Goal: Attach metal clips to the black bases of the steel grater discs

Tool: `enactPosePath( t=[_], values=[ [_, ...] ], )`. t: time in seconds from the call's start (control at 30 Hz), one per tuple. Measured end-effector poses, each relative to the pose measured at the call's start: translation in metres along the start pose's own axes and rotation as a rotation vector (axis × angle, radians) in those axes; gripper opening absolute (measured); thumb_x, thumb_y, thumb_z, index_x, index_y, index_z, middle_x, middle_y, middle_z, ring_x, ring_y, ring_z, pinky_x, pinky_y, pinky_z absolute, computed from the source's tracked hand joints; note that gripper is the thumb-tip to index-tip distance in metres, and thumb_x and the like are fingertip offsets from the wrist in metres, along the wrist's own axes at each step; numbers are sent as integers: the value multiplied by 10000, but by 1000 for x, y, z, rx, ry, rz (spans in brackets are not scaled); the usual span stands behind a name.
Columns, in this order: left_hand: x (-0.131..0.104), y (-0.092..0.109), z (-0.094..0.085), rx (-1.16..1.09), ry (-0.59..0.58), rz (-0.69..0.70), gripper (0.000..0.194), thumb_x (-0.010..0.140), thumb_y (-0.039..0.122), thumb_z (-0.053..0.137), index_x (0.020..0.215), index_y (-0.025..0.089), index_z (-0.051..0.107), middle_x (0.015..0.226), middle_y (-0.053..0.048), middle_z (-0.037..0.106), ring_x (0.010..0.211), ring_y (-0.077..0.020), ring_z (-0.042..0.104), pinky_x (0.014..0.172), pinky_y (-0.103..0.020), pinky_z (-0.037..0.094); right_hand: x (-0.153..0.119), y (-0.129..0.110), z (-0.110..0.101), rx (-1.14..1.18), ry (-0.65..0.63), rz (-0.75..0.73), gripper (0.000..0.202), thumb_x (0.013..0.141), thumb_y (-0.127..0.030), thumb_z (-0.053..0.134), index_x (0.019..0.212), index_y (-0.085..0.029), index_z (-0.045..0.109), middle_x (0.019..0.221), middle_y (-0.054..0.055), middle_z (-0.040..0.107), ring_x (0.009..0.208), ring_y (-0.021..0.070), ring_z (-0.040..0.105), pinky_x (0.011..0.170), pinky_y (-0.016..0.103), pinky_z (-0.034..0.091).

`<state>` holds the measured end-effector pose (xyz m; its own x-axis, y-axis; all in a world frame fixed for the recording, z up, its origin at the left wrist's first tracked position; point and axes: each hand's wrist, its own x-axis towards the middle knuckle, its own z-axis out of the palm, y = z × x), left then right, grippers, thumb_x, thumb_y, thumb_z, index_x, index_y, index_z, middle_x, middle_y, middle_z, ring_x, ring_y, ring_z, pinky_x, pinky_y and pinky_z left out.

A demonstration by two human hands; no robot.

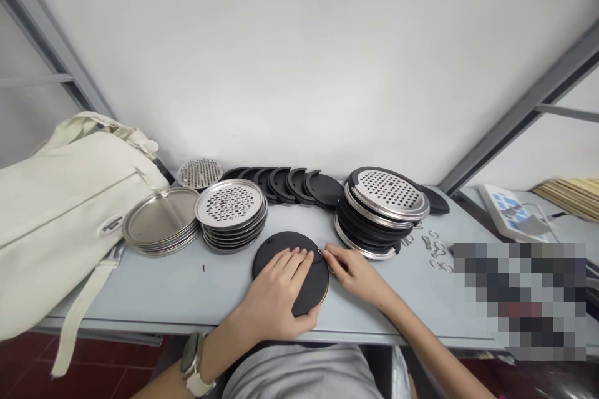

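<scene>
The left hand (276,290) lies flat and open on the round black plastic disc (281,249) on the grey table (187,293). The right hand (353,271) pinches a small metal ring (321,252) at the disc's edge. The cream cloth bag's (56,211) label is too small to read.

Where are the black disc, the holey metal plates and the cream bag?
black disc (281,248): head view, bare top edge.
holey metal plates (230,202): head view, top plate's middle.
cream bag (56,199): head view, front panel.

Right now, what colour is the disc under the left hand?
Black disc, seen in the head view, under the left hand.
</scene>
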<state>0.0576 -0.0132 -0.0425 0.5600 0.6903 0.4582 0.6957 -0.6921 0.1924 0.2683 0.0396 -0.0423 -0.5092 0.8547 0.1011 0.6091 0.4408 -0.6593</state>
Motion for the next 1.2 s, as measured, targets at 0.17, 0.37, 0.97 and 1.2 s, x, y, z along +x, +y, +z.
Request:
enactPosePath(
  t=[0.17,0.37,0.97,1.2],
  values=[
    [2,1,0,-14,9,-2,677,744,307,593,1353,33,479,1339,-212,555,1226,-343,534,1053,-487,436,1,-2,0,-37,-6,-10,321,1016,-318,299,707,-229,312,598,-54,362,539,133,385,567,274,271],
    [1,1,0,-7,29,-9,670,740,317,584,1342,38,493,1321,-209,569,1208,-347,545,1040,-494,445,0,-5,0,-80,-11,-3,304,1017,-299,288,724,-234,341,597,-44,390,526,145,403,566,277,283],
    [2,2,-2,-12,16,-27,667,721,326,589,1318,36,527,1303,-199,583,1186,-341,550,1041,-484,440,1,0,-3,-189,-55,-43,304,1020,-288,284,741,-229,389,584,-41,383,507,142,385,557,275,272],
    [1,3,-2,-2,3,-33,678,723,339,594,1325,35,517,1321,-203,570,1185,-357,543,1027,-501,443,2,1,-3,-206,-52,-58,315,1017,-282,294,743,-220,436,582,-32,425,504,140,385,555,280,269]
  ],
)
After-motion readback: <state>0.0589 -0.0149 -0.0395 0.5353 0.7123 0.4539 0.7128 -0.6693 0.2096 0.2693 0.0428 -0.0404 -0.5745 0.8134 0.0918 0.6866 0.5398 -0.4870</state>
